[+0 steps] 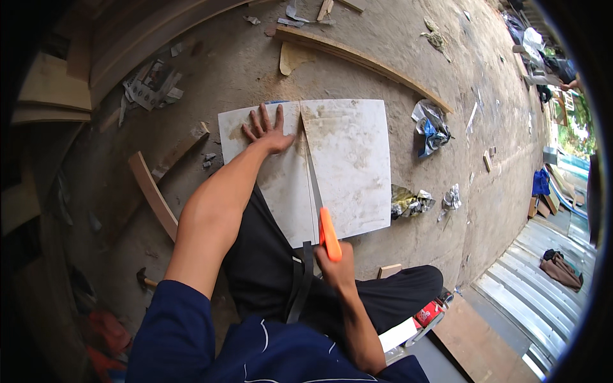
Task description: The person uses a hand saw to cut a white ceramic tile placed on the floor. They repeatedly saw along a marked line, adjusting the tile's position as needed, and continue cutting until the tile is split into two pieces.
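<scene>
A white board (354,166), smudged with brown dirt, lies in front of me near the ground. My left hand (269,135) presses flat on its far left part, fingers spread. In my right hand (338,265) is a handsaw (329,235) with an orange handle, my fingers wrapped round it. The saw's grey blade runs away from me along a line down the board's middle, and its tip is near the far edge. Sawdust shows just beyond that edge. What supports the board underneath is mostly hidden.
A long wooden strip (364,60) lies beyond the board. Crumpled wrappers (431,131) are on the right, a curved wood piece (153,195) and a hammer (145,279) on the left. Corrugated metal sheeting (511,281) and a red can (428,313) sit at the lower right.
</scene>
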A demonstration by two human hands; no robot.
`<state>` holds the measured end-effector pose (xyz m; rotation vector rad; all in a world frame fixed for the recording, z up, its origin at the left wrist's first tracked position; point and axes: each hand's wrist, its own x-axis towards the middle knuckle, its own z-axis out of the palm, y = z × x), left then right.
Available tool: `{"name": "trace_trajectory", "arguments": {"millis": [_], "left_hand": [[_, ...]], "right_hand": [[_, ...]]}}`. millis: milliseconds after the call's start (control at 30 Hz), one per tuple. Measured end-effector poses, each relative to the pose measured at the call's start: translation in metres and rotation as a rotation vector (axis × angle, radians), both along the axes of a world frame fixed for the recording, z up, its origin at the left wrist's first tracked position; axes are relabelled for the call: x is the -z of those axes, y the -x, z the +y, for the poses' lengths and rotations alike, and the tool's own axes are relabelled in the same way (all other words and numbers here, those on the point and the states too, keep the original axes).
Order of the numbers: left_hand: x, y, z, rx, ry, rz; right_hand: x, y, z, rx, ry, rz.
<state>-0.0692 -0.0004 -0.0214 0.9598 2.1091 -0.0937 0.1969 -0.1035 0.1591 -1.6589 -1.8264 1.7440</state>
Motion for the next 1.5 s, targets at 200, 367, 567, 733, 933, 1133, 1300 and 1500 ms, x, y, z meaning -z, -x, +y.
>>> {"name": "trace_trajectory", "arguments": {"millis": [200,367,567,733,933,1133,1300,1500], "left_hand": [[0.005,-0.003,0.002,-0.005,-0.007,-0.006],[0.005,-0.002,0.002,-0.005,0.005,0.004],[0.015,-0.002,0.001,0.003,-0.012,0.016],[0.016,-0.004,0.004,-0.012,-0.007,0.049],[0.011,0.003,0.000,-0.009,0.004,0.036],[0.020,-0.003,0.004,0.005,-0.025,0.037],[0.013,0.008,0.001,-0.015,-0.017,0.038],[0.023,-0.004,0.006,0.025,-0.035,0.050]], "right_hand": [[0.027,0.019,0.035,0.083,0.050,0.024],[0.018,0.021,0.020,0.012,-0.065,-0.005],[0.013,0.017,0.020,0.048,-0.115,0.075],[0.036,0.041,0.041,0.037,-0.165,0.038],[-0.014,-0.001,0.005,0.043,-0.069,0.111],[0.030,0.048,0.048,0.086,-0.093,-0.015],[-0.010,0.008,0.010,0.059,-0.081,0.104],[0.043,0.043,0.052,0.076,-0.145,0.007]]}}
